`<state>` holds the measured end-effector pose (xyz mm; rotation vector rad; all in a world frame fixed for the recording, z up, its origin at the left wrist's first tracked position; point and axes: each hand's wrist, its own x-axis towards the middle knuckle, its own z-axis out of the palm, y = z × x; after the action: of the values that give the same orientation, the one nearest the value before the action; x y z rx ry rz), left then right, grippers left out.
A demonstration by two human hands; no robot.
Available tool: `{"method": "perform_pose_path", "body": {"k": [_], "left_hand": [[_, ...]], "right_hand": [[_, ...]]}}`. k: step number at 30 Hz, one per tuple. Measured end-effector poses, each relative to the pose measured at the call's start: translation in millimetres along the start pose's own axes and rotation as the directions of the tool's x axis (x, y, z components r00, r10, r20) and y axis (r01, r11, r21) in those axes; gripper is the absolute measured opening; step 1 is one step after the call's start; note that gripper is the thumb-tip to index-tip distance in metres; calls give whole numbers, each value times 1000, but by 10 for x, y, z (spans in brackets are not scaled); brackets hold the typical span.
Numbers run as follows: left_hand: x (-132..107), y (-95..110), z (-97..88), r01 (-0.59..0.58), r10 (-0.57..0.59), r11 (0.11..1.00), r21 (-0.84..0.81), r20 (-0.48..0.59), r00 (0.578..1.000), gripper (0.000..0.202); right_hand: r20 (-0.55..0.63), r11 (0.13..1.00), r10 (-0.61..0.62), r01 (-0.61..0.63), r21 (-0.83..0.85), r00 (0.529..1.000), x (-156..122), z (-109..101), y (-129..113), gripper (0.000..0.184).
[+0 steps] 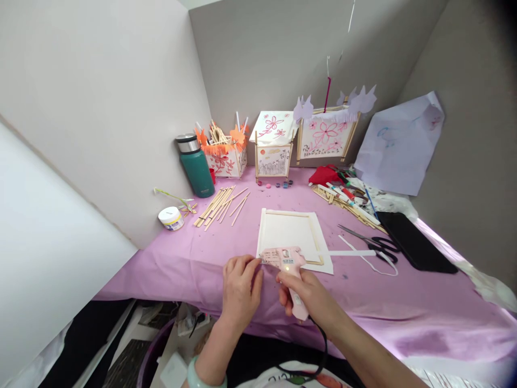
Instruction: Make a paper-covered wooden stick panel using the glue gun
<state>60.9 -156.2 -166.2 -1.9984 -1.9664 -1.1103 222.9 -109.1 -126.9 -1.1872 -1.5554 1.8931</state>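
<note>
Clenched on the pink glue gun (287, 265), right hand (309, 293) aims it leftward; left hand's (241, 288) fingertips seemingly touch its nozzle, paper frame (293, 233) just beyond.

The pink glue gun (287, 262) bears a label, too small to read.

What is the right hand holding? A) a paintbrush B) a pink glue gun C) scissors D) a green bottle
B: the right hand grips the handle of the pink glue gun, while the scissors lie on the purple cloth and the green bottle stands by the wall.
</note>
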Motion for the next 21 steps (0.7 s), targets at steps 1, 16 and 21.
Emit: {"method": "perform_pose_path", "body": {"k": [1, 16, 21], "left_hand": [[0, -2, 3, -1, 1, 1000, 1, -3, 1000, 24], [-22, 21, 9, -7, 8, 999, 48, -17, 1000, 26], [-8, 15, 14, -10, 11, 999, 53, -19, 1000, 25]], "right_hand": [[1, 1000, 4, -4, 2, 1000, 10, -2, 9, 41], [3, 1000, 17, -17, 12, 1000, 63, 0, 47, 40], [-2, 999, 18, -18, 33, 1000, 61, 5, 35, 34]]}}
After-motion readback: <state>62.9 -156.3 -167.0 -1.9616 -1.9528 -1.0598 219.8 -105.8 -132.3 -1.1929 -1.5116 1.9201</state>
